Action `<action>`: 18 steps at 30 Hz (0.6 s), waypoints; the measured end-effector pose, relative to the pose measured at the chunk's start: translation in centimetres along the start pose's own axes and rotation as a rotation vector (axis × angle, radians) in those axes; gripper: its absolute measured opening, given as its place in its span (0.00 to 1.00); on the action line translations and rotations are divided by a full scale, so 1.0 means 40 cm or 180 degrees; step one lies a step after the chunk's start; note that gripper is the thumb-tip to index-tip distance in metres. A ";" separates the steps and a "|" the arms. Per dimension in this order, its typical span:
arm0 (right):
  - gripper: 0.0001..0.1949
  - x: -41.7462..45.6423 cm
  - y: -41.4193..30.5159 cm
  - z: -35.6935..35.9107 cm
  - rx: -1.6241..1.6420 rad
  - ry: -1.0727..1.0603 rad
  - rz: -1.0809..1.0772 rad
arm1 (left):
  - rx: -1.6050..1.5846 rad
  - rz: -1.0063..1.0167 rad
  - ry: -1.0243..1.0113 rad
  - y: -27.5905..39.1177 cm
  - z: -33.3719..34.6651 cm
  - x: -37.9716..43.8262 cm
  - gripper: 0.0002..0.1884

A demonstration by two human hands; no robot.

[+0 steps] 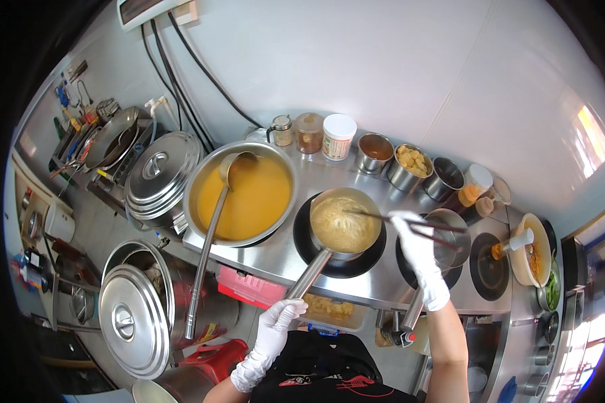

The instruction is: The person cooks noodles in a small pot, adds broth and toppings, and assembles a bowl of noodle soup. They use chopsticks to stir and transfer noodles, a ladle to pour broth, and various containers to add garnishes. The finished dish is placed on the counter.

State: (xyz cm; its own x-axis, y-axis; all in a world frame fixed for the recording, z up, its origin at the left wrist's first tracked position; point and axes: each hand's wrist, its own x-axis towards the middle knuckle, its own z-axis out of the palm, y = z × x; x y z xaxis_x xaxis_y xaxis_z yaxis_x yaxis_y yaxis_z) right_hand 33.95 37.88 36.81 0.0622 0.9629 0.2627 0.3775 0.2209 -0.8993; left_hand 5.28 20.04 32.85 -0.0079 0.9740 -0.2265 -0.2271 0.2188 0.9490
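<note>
A steel saucepan sits on a round black burner, holding noodles in pale, bubbling liquid. My left hand, in a white glove, grips the end of its long handle. Dark long chopsticks are held in my gloved right hand, at the right of the pan. One chopstick tip reaches into the noodles; the other tip is hard to make out. Partly behind my right hand and the chopsticks, a second saucepan with clear liquid stands on another burner.
Left of the noodles stands a wide steel basin of yellow-orange broth, its ladle handle jutting past the counter's front edge. Jars and steel pots line the wall. Lidded stockpots are at left; a cream bowl is at right.
</note>
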 end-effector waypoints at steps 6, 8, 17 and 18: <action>0.07 -0.115 -0.055 0.009 -0.0482 -0.0529 -0.0301 | 0.0049 0.0048 -0.0239 0.010 0.040 0.033 0.14; 0.06 -0.141 -0.063 0.022 -0.0557 -0.0526 -0.0670 | 0.0590 0.0195 -0.0513 0.021 0.058 0.041 0.19; 0.10 -0.221 -0.082 0.137 -0.1756 -0.1001 -0.1070 | 0.1575 0.2551 -0.0457 0.038 0.280 0.115 0.27; 0.12 -0.230 -0.039 0.130 -0.1475 -0.0886 -0.1145 | 0.1613 0.2487 -0.0418 0.024 0.285 0.123 0.22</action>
State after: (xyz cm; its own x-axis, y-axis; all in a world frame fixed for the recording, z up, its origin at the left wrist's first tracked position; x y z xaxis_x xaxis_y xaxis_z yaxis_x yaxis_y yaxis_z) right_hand 27.96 29.49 33.99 -0.3606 0.8592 0.3630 0.6935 0.5072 -0.5116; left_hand 16.11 25.73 35.14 0.1377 0.8478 0.5121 0.2475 -0.5300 0.8111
